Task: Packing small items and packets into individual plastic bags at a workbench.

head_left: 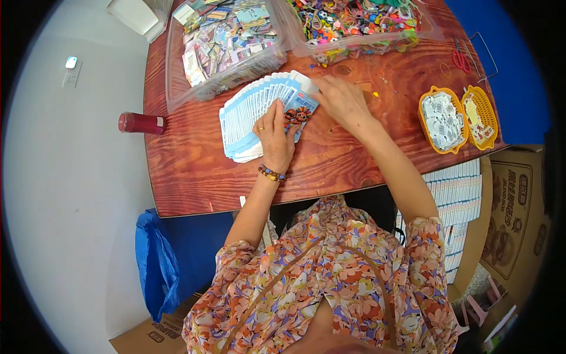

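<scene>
A person in a floral blouse (330, 277) is facing a wood-grained, red-brown surface (194, 165). Slim blue-and-white boxes (244, 124) are lying there in an overlapping fan, just in front of the person and left of the middle. The left hand (276, 138), wearing a beaded bracelet (272, 173), is resting over the fan's right end; its grip is holding the boxes, thumb along the right edge of the top one. The right hand (345, 103) is reaching to that box's far end; its fingertips are partly hidden, so I cannot tell whether its grip is pinching anything. Beyond the boxes, two clear bins are standing side by side, the left one holding flat packets (230, 44), the right one bright trinkets (354, 20). A red bottle (141, 123) is lying at the left edge. Toward the right, two yellow baskets (451, 150) are sitting near red-handled scissors (461, 61).
</scene>
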`<control>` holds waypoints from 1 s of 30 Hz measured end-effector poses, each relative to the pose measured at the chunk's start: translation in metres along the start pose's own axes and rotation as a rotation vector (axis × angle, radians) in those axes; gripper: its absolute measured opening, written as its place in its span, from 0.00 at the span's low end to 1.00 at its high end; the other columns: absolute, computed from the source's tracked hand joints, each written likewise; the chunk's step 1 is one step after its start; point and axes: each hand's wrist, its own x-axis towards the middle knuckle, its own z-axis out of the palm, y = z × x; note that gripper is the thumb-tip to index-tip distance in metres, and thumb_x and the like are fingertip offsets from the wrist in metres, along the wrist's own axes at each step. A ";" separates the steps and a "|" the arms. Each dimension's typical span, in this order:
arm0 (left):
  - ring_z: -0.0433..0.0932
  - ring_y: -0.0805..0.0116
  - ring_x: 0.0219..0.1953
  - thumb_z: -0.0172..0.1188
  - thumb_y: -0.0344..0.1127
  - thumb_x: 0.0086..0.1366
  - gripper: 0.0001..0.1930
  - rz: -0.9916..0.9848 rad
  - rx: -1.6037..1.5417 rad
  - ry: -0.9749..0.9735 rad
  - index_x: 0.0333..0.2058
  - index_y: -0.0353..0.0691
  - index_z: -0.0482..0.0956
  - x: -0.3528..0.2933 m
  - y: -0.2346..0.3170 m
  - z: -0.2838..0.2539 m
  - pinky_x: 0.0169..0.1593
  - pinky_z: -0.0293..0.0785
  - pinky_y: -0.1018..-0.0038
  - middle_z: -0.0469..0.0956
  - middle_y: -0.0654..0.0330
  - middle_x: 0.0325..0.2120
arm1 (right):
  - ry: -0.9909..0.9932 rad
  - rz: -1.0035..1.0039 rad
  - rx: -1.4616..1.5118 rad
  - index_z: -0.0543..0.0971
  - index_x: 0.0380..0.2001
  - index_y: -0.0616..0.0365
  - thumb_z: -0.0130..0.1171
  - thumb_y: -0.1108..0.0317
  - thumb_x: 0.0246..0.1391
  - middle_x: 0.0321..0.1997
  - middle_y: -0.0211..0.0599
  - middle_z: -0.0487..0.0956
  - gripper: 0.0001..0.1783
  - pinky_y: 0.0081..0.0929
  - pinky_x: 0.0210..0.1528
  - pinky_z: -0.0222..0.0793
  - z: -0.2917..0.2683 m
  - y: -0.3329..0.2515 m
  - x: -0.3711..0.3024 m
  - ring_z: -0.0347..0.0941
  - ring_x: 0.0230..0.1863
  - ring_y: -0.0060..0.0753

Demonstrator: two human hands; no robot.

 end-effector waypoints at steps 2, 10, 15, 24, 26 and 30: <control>0.66 0.56 0.57 0.72 0.30 0.51 0.42 -0.035 0.004 -0.009 0.64 0.36 0.64 -0.001 0.000 -0.001 0.60 0.56 0.59 0.67 0.54 0.61 | 0.135 -0.060 0.017 0.78 0.46 0.53 0.61 0.62 0.57 0.41 0.38 0.79 0.15 0.44 0.40 0.75 0.008 -0.005 -0.003 0.78 0.40 0.49; 0.64 0.55 0.60 0.73 0.36 0.51 0.41 -0.132 0.047 -0.161 0.63 0.39 0.65 0.003 -0.002 -0.002 0.63 0.51 0.56 0.66 0.56 0.61 | 0.103 0.169 0.264 0.78 0.46 0.54 0.62 0.62 0.57 0.42 0.36 0.80 0.15 0.39 0.39 0.74 0.009 -0.012 -0.017 0.80 0.38 0.43; 0.62 0.56 0.62 0.74 0.39 0.49 0.44 -0.066 0.089 -0.216 0.64 0.42 0.64 0.006 0.012 -0.011 0.65 0.48 0.54 0.67 0.60 0.60 | 0.138 0.182 0.185 0.78 0.47 0.56 0.62 0.61 0.56 0.43 0.37 0.79 0.17 0.38 0.42 0.74 0.014 0.009 -0.021 0.79 0.39 0.41; 0.62 0.59 0.62 0.75 0.38 0.48 0.44 0.003 0.076 -0.134 0.65 0.44 0.65 -0.007 0.017 -0.001 0.65 0.45 0.51 0.67 0.63 0.59 | 0.057 0.278 0.432 0.79 0.43 0.57 0.65 0.60 0.54 0.42 0.37 0.79 0.17 0.35 0.43 0.73 0.011 0.015 -0.026 0.78 0.39 0.38; 0.62 0.59 0.62 0.75 0.38 0.48 0.44 0.004 0.011 -0.135 0.65 0.43 0.65 -0.005 0.017 -0.004 0.65 0.45 0.52 0.67 0.63 0.59 | 0.099 0.236 0.517 0.79 0.41 0.58 0.65 0.61 0.55 0.38 0.34 0.80 0.15 0.31 0.40 0.72 0.005 0.021 -0.026 0.77 0.35 0.33; 0.63 0.56 0.61 0.77 0.40 0.45 0.48 -0.017 0.008 -0.194 0.64 0.37 0.64 0.017 0.042 -0.021 0.65 0.47 0.51 0.67 0.56 0.58 | -0.107 0.347 1.025 0.78 0.33 0.54 0.62 0.65 0.61 0.25 0.19 0.77 0.06 0.12 0.25 0.57 -0.017 0.019 -0.022 0.66 0.25 0.07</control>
